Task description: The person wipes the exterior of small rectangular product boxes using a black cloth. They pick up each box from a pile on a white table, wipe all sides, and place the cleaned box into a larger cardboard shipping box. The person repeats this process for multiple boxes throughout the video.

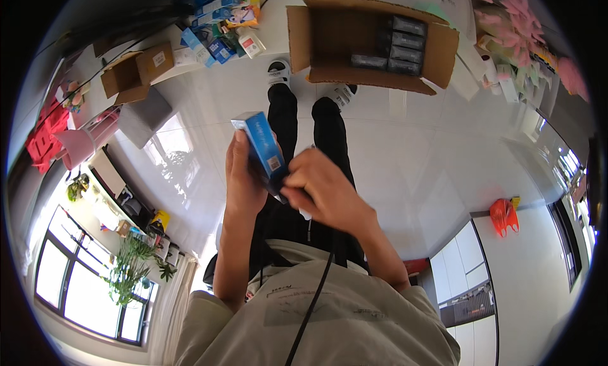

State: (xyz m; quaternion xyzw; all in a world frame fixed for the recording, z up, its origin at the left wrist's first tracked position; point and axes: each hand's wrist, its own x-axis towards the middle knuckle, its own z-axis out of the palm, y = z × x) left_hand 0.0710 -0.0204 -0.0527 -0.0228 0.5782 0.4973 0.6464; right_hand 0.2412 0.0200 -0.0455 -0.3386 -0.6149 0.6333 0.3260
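A blue and white carton (264,142) is held above my lap, tilted, with a printed code on its side. My left hand (247,176) grips it, the thumb lying along its near side and the other fingers mostly hidden. At the carton's lower end, where something dark shows, is my right hand (318,185); its fingers are bent and touch that end, but what they pinch cannot be made out. Beyond my feet an open cardboard box (327,74) holds several dark, wrapped packs (407,40) in its right part.
Blue cartons (221,51) and a white bottle (250,43) crowd the surface at the upper left. A smaller open cardboard box (128,78) stands beside a grey stool (146,116). Pink dried plumes (517,24) are at the upper right. A red plastic bag (504,217) lies far right.
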